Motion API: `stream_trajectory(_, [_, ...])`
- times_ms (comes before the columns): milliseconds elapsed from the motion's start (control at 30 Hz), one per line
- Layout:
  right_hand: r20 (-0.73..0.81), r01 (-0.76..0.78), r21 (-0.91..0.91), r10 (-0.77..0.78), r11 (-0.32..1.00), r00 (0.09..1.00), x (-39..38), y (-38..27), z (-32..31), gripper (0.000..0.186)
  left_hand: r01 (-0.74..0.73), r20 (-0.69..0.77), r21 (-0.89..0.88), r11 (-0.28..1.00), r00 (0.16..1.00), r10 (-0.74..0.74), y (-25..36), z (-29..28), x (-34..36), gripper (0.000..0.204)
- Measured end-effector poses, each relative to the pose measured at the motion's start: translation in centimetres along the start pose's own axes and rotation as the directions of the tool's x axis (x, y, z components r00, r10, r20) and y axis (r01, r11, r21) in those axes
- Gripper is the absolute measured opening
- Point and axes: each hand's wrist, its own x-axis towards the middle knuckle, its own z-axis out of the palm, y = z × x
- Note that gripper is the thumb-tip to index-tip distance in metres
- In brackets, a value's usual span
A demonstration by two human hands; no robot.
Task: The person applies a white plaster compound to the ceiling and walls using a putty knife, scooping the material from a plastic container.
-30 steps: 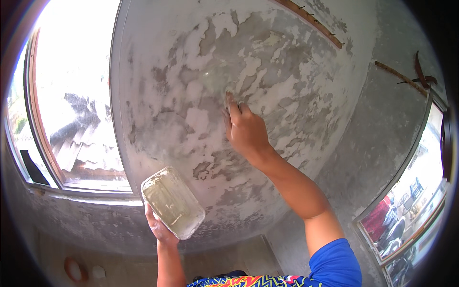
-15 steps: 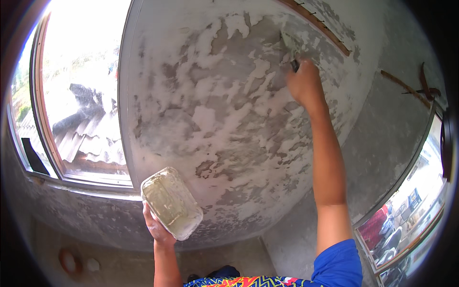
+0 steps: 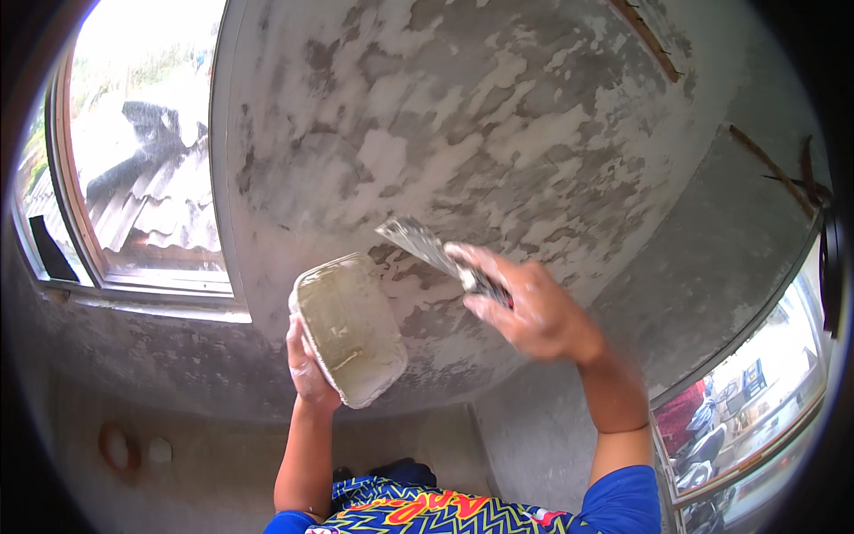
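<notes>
While the left hand (image 3: 311,374) grips a rounded rectangular tub (image 3: 378,376) before the wall (image 3: 498,169), the right hand (image 3: 538,311) clasps a putty knife (image 3: 436,255), blade (image 3: 405,236) near the tub. Judged step: probably loading filler; scooping calls for a steady tub, low blade angle. Blade flat, smeared; tub paste-coated; wall blotched grey-white.

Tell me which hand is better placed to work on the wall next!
Probably the right hand: it holds the scraper with the blade sticking out, ready for the wall. The left hand is busy holding the tub.
</notes>
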Motion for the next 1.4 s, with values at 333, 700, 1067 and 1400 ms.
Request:
stream_trajectory(333, [0.254, -0.572, 0.492, 0.52, 0.656, 0.815, -11.1, 4.5, 10.5, 0.019, 0.237, -0.047, 0.019, 0.971, 0.971, -0.236, -4.0, -1.1, -1.3, 0.074])
stream_trajectory(700, [-0.08, -0.409, 0.691, 0.625, 0.596, 0.776, -15.6, 4.2, 18.5, 0.021, 0.251, -0.121, 0.1, 0.963, 0.964, -0.239, -6.4, -1.6, 0.0, 0.072])
stream_trajectory(1067, [-0.199, -0.385, 0.606, 0.601, 0.696, 0.774, -18.3, 5.2, 20.2, 0.013, 0.272, -0.119, 0.14, 0.952, 0.959, -0.257, -7.3, -0.5, 0.3, 0.074])
stream_trajectory(1400, [-0.19, -0.404, 0.591, 0.607, 0.698, 0.771, -18.3, 4.2, 19.9, 0.016, 0.272, -0.152, 0.155, 0.95, 0.956, -0.249, -7.1, -0.9, -0.1, 0.075])
